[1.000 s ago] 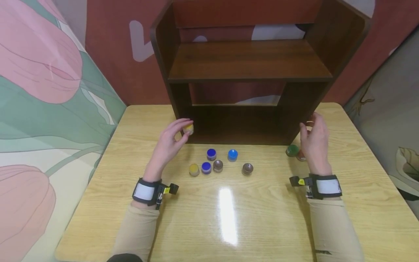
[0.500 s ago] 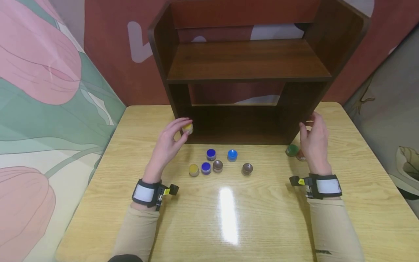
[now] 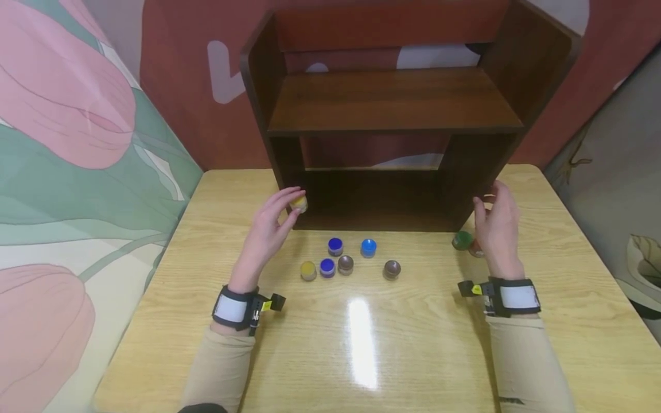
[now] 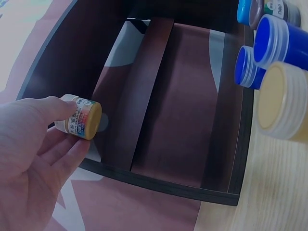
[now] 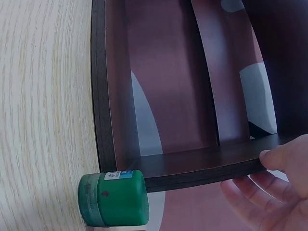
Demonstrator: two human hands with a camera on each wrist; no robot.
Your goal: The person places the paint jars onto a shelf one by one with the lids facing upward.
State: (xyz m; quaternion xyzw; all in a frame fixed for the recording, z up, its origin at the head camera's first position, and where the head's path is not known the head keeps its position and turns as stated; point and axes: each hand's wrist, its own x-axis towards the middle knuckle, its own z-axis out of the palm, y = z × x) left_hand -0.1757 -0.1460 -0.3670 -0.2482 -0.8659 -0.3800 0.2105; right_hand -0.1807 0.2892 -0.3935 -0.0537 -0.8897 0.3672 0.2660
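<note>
My left hand [image 3: 267,229] pinches a small yellow paint jar [image 3: 299,203] between thumb and fingers, in front of the left side panel of a dark brown shelf [image 3: 395,103]. In the left wrist view the jar [image 4: 83,117] lies tilted sideways, its printed label showing. At the shelf's right side panel is my right hand [image 3: 498,232]. The right wrist view shows its thumb on the panel's front edge [image 5: 211,174] and its curled fingers along the outer side. Below that hand stand a green paint jar [image 3: 462,240] and a reddish jar [image 3: 475,250], partly hidden.
Several paint jars stand on the wooden table [image 3: 413,344] before the shelf: a yellow one [image 3: 308,271], two dark blue ones, a light blue one [image 3: 369,248] and two brown ones, one set apart [image 3: 392,269]. Patterned walls [image 3: 175,86] rise behind and at the left.
The whole head view has shifted slightly downward. Both hands keep their places against the shelf, and the jars on the table have not moved.
</note>
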